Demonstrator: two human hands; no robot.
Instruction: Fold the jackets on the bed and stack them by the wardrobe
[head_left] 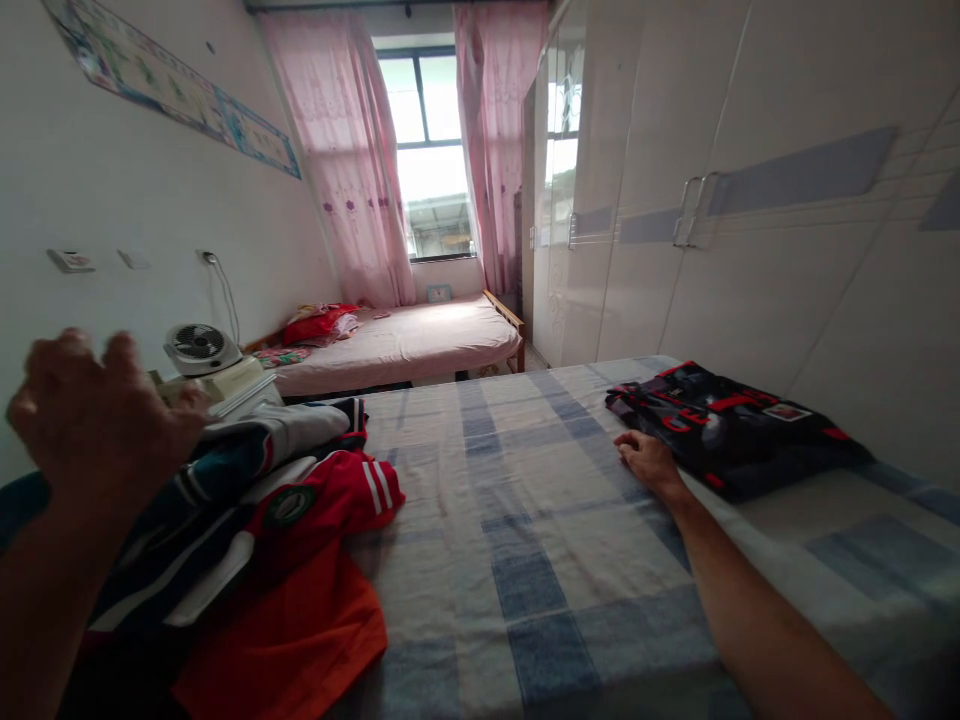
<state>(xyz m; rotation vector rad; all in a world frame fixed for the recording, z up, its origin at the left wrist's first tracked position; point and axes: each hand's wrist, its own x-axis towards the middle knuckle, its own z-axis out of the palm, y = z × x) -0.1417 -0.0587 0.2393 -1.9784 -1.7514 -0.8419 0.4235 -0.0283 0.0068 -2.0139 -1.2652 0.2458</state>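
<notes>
Left hand (101,415) raised; folded garment (731,425) beside right hand (646,460)

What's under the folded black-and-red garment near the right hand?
The folded black-and-red garment lies on the blue-and-white bedsheet, which shows around its edges. Whatever else may be directly beneath is covered.

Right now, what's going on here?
A person has clothes laid out on a blue-and-white sheet. Their left hand, fingers spread, is raised near a loose pile of clothes, with nothing visible in it. Their right hand, fingers curled, is beside a folded dark garment with red markings; contact is unclear.
</notes>
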